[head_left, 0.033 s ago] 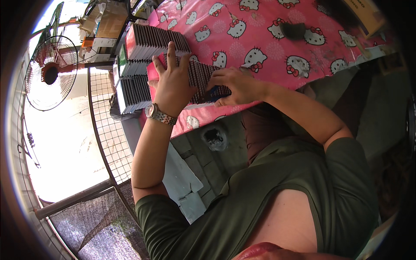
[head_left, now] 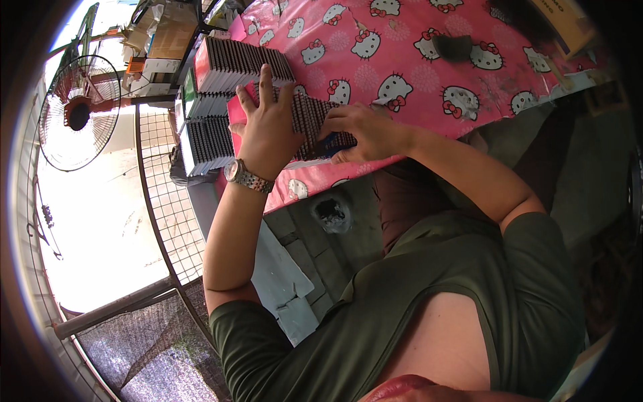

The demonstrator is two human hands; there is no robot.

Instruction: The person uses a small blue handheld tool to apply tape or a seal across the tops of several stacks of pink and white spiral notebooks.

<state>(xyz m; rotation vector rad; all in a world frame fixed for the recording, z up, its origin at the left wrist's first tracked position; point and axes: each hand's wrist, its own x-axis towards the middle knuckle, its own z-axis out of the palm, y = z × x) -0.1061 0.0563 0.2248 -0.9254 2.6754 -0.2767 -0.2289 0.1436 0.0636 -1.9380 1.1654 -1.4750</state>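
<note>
A row of spiral-bound notebooks (head_left: 309,122) stands with its dark bindings upward near the table's front edge. My left hand (head_left: 264,128), wearing a metal watch (head_left: 236,171), lies over the left part of this row with its fingers spread. At the row's right end, my right hand (head_left: 357,132) curls its fingers and thumb around the last notebooks, where some blue shows. The palm hides part of them. Behind stands another row of notebooks (head_left: 244,63) with a red end cover. More dark-bound notebooks (head_left: 207,141) are stacked to the left.
A pink tablecloth (head_left: 365,74) with white cat faces covers the table. A dark curved piece (head_left: 453,48) lies on it, and a cardboard box (head_left: 562,27) sits at the far right. On the left are a fan (head_left: 79,114), a wire-mesh panel (head_left: 164,194) and boxes (head_left: 171,37).
</note>
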